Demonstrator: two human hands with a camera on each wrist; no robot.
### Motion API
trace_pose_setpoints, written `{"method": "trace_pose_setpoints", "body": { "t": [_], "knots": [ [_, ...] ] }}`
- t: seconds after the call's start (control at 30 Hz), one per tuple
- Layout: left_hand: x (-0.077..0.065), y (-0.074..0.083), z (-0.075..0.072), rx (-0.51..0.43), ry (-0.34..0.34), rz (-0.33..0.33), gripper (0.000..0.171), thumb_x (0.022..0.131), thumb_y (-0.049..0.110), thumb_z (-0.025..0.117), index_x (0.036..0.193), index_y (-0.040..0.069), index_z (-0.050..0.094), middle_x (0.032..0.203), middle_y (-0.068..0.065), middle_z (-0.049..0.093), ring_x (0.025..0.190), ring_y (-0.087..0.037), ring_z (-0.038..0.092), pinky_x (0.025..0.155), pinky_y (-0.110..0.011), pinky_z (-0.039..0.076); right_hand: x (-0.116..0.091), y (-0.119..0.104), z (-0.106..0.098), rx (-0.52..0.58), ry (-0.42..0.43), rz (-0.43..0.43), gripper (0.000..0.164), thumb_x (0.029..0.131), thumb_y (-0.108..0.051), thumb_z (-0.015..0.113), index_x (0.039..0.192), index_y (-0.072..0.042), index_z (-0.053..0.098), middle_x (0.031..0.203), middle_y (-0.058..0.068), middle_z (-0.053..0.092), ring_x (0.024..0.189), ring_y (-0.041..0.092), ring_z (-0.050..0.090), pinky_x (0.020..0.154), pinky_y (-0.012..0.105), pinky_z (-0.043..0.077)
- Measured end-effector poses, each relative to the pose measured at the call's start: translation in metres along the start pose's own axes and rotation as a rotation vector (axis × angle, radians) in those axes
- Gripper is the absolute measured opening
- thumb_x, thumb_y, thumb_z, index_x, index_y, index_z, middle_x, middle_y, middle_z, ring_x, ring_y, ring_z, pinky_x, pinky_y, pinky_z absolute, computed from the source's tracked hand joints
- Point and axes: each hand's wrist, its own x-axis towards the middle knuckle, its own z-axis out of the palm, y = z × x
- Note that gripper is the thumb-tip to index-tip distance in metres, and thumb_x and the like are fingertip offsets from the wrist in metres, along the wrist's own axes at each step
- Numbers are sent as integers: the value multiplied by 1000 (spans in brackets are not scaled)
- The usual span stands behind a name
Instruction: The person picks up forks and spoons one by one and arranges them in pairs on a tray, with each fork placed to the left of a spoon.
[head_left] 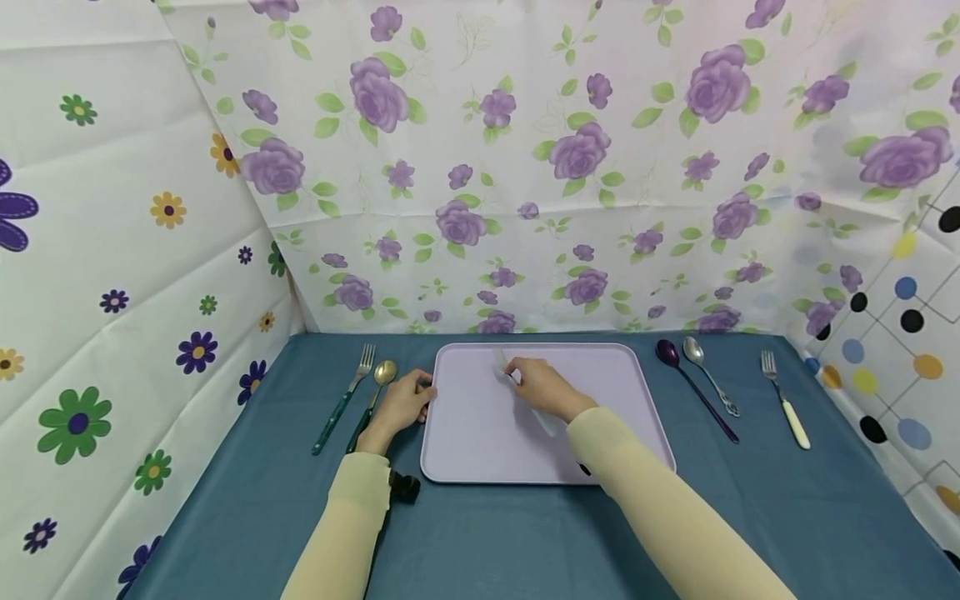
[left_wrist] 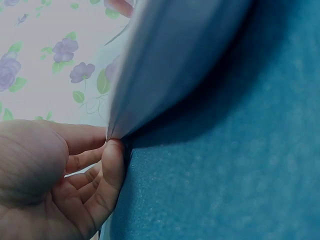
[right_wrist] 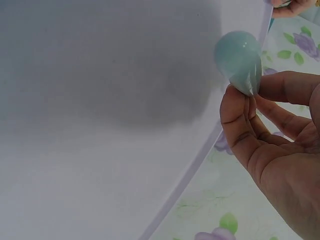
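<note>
My left hand (head_left: 402,402) is at the left edge of a pale lilac tray (head_left: 465,450). In the left wrist view its thumb and finger pinch the tray's rim (left_wrist: 117,122). Over the tray's middle, my right hand (head_left: 547,386) pinches a pale, translucent utensil (right_wrist: 239,57) between thumb and fingers. The utensil has a rounded end in the right wrist view, and its other parts are largely hidden by the hand, so its exact kind is unclear. A gold spoon (head_left: 385,372) with a dark green handle lies close to the left hand, partly covered by it.
A green-handled fork (head_left: 337,418) lies left of the gold spoon. Right of the tray are a dark purple spoon (head_left: 697,387), a silver spoon (head_left: 712,379) and a white-handled fork (head_left: 787,408). Patterned cloth (head_left: 465,275) hangs behind the blue-covered table (head_left: 480,542) and at both sides.
</note>
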Motion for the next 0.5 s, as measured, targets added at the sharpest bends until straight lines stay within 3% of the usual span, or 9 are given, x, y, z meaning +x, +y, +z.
{"method": "trace_pose_setpoints", "body": {
  "t": [0.5],
  "knots": [
    [0,1,0,-9,5,-1,29,100,17,57,126,2,57,74,-8,58,55,-17,58,52,-30,51,5,-18,9,-13,2,-30,35,89,4,59,122,-2,63,94,10,68,75,16,58,68,31,50]
  ]
}}
